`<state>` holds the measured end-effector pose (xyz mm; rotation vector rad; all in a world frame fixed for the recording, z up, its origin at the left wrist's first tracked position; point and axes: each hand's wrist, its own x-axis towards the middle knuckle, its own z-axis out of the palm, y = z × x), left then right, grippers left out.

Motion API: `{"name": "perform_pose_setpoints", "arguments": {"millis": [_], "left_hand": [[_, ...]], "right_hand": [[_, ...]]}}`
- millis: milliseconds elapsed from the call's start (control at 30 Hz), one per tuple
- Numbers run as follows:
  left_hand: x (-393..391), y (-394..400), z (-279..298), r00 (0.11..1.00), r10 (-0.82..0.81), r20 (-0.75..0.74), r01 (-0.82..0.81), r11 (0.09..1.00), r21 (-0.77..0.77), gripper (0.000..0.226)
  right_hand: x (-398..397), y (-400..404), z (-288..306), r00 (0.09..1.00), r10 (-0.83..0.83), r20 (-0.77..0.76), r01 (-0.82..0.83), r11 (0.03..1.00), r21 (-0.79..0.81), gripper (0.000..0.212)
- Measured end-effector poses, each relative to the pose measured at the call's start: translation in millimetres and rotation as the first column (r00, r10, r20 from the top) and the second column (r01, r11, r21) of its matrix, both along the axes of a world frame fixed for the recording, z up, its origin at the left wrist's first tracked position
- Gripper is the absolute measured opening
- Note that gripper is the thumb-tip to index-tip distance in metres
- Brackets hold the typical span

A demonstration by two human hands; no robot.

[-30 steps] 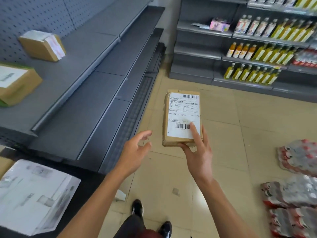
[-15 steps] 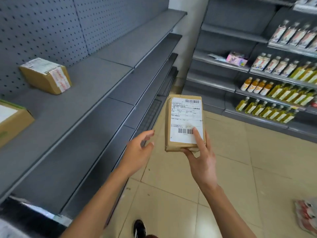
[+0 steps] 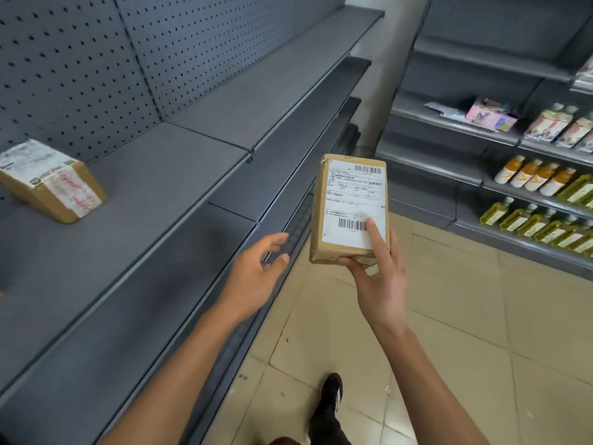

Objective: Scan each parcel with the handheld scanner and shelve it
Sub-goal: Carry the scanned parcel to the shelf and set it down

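Grey metal shelving with a pegboard back runs along your left, above a tan tiled floor. Your right hand pinches the lower end of a brown parcel, thumb laid on its white label beside the lower barcode, holding it upright over the aisle. Your left hand hangs beside it, fingers loosely spread, holding nothing. Another taped parcel lies on the upper shelf, well apart. Bottles line the far shelves.

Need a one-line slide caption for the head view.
Right hand holds a brown labelled cardboard parcel beside grey metal shelving; left hand open.
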<state>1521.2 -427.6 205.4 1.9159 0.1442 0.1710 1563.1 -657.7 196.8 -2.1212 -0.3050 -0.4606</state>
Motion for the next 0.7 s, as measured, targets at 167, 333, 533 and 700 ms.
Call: {"name": "perform_pose_setpoints", "arguments": {"millis": [167, 333, 533, 700], "left_hand": [[69.5, -15.8, 12.9, 0.999, 0.048, -0.006, -0.047, 0.998, 0.029, 0.036], [115.4, -13.1, 27.0, 0.980, 0.199, 0.021, -0.199, 0.978, 0.055, 0.035], [132.1, 12.9, 35.1, 0.929, 0.369, 0.024, -0.370, 0.929, 0.028, 0.037], [145.7, 56.9, 39.2, 0.867, 0.494, 0.064, -0.496, 0.868, 0.025, 0.037]], "right_hand": [[82.1, -19.6, 6.1, 0.999, 0.045, -0.012, -0.045, 0.999, -0.005, 0.080], [164.1, -9.0, 15.9, 0.986, 0.166, 0.011, -0.166, 0.986, 0.011, 0.081], [226.8, 59.0, 28.5, 0.893, 0.448, 0.045, -0.447, 0.894, -0.031, 0.082], [264.5, 128.2, 35.9, 0.806, 0.589, 0.063, -0.587, 0.808, -0.046, 0.084]]}}
